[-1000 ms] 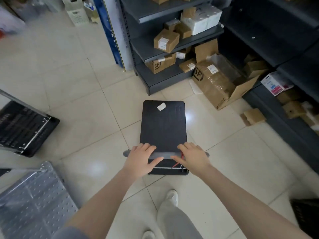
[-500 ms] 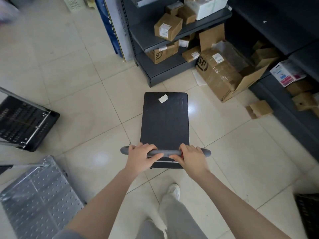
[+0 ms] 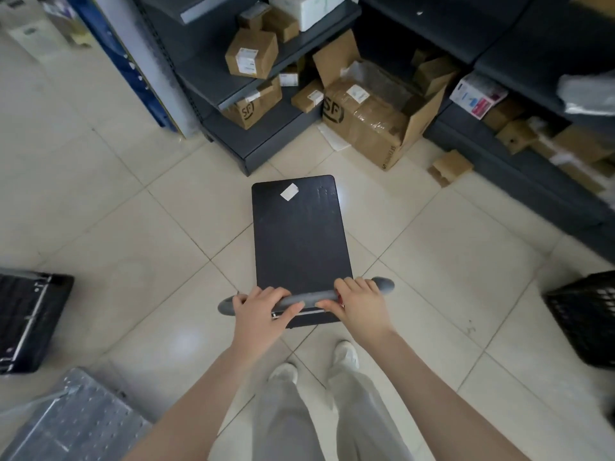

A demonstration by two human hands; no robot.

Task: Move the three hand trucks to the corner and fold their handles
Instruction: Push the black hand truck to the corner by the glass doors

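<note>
Head view: both hands' grip wraps the cart (image 3: pixel 299 234) handle (image 3: pixel 307 298).
Left hand (image 3: pixel 258 311), right hand (image 3: pixel 357 304): pushed far, the cart may hit the box (image 3: pixel 369 128).

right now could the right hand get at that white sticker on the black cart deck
Probably not without letting go and leaning in: the right hand is wrapped round the grey handle, and the white sticker sits at the deck's far end. Nothing lies on the black deck between them.

The black cart (image 3: pixel 31 319) at left and the metal platform (image 3: pixel 76 427) at bottom left are cut by the frame edge; the crate (image 3: pixel 584 319) at right too. Both hands cover parts of the handle bar (image 3: pixel 307 297), wheels of the hand truck (image 3: pixel 299 241) hidden under its deck. Box labels too small to read, top-left corner blurred.
</note>
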